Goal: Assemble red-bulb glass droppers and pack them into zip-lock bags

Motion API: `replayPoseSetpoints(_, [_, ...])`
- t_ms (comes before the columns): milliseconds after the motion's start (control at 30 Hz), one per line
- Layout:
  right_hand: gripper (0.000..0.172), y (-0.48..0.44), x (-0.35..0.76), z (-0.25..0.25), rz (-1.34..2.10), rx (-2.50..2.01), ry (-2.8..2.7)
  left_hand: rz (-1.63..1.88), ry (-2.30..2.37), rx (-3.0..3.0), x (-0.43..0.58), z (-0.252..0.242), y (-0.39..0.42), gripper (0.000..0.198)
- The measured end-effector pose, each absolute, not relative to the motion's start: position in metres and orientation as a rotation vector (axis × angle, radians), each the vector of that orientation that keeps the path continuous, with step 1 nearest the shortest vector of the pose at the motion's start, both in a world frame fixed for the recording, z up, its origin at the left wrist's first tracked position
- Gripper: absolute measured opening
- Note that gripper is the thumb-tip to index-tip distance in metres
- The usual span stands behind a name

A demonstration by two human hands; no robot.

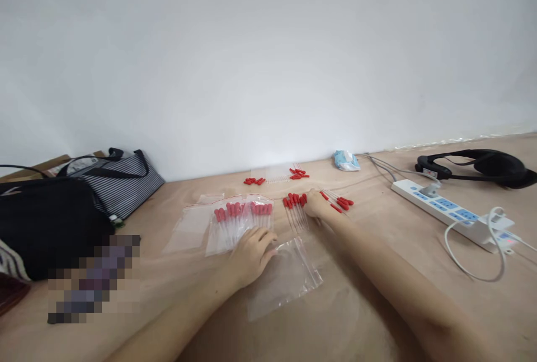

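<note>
My left hand lies with its fingers loosely spread over the lower edge of a clear zip bag. Inside that bag are several red-bulbed droppers. Just in front of the hand is another clear zip bag, flat, with nothing visible inside. My right hand reaches to a row of loose droppers with thin clear stems, its fingers closed at the red bulb of the rightmost one; the fingertips are partly hidden. More loose droppers lie to the right of that hand.
Toward the wall, red-bulbed droppers lie by a clear bag. Flat clear bags are at left. A blue-white packet, a power strip with cables and a black headset occupy the right. Bags stand far left.
</note>
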State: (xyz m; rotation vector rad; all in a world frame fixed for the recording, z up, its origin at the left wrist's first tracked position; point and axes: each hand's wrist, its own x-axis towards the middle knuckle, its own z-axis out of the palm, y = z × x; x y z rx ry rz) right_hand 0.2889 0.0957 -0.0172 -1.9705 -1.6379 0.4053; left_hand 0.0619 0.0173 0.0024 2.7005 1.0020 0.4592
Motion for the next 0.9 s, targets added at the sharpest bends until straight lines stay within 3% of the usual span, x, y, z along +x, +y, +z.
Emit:
replayPoseSetpoints(167, [0.046,0.069,0.303,-0.013,0.398,-1.839,-1.639,0.279,0.818,2.74,0.054,0.0,-0.006,0.036])
replayPoseSetpoints(300, [0.058,0.031,0.31,-0.031,0.705,-1.436,-1.331,0.104,0.754,2.719,0.049,-0.003,-0.012,0.046])
replayPoseSetpoints(500, [0.051,-0.005,0.294,-0.05,0.897,-1.185,-1.054,0.114,0.735,2.705,0.06,-0.007,-0.004,0.048])
replayPoseSetpoints(900, [0.041,-0.018,0.295,-0.046,1.192,-1.077,-1.188,0.243,0.75,2.622,0.075,-0.012,0.003,0.06])
